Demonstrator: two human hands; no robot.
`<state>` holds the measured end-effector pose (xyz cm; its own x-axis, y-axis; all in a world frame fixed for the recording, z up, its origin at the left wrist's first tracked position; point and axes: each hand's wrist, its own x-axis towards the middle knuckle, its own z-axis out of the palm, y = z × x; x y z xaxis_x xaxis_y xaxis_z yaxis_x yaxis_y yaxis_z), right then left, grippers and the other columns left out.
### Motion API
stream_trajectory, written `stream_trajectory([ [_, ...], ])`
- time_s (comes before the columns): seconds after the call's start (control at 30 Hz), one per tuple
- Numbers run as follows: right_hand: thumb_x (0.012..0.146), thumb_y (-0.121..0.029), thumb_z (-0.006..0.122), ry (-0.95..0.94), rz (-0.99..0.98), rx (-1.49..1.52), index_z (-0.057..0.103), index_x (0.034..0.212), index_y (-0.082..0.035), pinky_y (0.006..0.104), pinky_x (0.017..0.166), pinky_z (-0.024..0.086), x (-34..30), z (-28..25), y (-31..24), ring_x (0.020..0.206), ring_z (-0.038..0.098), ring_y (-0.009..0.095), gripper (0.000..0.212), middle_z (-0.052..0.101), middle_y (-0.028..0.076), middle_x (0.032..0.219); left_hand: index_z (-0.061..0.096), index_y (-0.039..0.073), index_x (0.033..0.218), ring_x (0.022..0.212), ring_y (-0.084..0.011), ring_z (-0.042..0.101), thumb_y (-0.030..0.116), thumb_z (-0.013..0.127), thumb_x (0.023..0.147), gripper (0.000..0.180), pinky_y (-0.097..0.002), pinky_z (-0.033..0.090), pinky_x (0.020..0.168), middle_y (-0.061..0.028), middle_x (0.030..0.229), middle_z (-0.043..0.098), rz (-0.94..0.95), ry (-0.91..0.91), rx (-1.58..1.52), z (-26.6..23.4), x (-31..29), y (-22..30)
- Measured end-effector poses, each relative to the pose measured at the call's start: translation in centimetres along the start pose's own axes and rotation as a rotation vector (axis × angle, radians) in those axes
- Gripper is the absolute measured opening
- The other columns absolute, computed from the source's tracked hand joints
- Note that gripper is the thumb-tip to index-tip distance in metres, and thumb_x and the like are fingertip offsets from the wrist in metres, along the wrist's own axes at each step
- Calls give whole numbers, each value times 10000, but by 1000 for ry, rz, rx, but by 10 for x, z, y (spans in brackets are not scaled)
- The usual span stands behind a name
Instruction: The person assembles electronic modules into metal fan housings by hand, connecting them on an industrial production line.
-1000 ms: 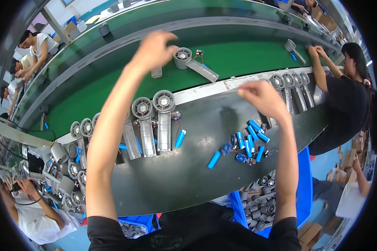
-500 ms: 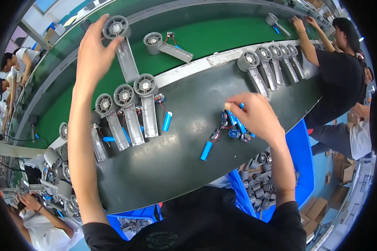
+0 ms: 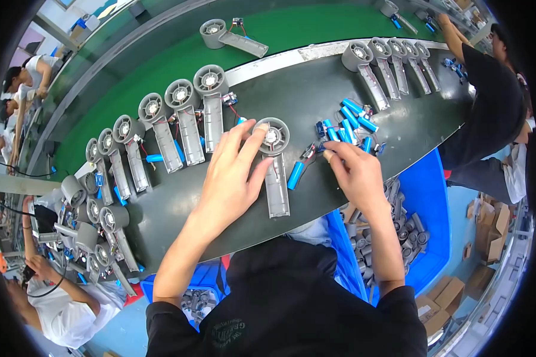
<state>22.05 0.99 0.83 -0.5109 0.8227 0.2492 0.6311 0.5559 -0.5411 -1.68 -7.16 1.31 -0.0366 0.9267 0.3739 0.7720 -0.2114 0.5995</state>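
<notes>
My left hand [image 3: 229,169] grips the round head of a grey handheld fan housing [image 3: 277,193], whose open half-handle points toward me on the dark table. With thumb and forefinger pinched together, my right hand [image 3: 360,178] holds the end of a wired circuit board [image 3: 308,152]. A red lead runs from that board to a blue cylindrical battery [image 3: 295,176] lying beside the fan handle. Just beyond my right fingers is a heap of blue batteries [image 3: 350,117] with small boards and wires.
A row of fan housings [image 3: 184,128] lines the table's left side, some with batteries next to them. More housings [image 3: 372,83] stand at the far right. Another fan [image 3: 238,41] lies on the green conveyor belt [image 3: 298,30]. Blue bins [image 3: 432,220] sit below; co-workers are on both sides.
My left hand has brought a fan housing from the belt's edge down to the table in front of me. My right hand has drawn the wired battery slightly away from the heap.
</notes>
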Motion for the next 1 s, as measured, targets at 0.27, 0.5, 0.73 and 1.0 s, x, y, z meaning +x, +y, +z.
stream_trajectory([
  [0.27,902,-97,702,57,105,74,712,1096,-49,288,520,430,-6,-3,-14,541,537,133,200,627,89,734,687,31,1083,791,-234,575,-10,772,754,342,-355,509,708,-100,1165,614,112,-163,-83,1,-18,9],
  [0.5,866,-117,716,101,100,80,683,1208,-99,352,495,420,-2,27,-28,468,519,207,344,566,70,593,700,-1,1016,811,-217,705,-28,739,815,206,-289,555,689,-112,974,708,124,66,-247,27,-17,-1],
  [0.73,879,-115,676,12,-80,-23,666,1208,-71,412,617,485,29,31,-25,654,608,304,332,622,109,856,641,-42,996,820,-149,732,-39,750,842,189,-261,601,708,-123,917,730,-185,148,-649,40,-20,-5],
  [1.0,850,-122,688,-227,-177,-171,686,1050,2,448,776,518,38,28,-23,891,636,343,235,592,139,1016,670,-71,1092,873,-199,733,-88,675,881,212,-293,605,800,-144,973,732,-95,89,-615,39,-21,-11],
])
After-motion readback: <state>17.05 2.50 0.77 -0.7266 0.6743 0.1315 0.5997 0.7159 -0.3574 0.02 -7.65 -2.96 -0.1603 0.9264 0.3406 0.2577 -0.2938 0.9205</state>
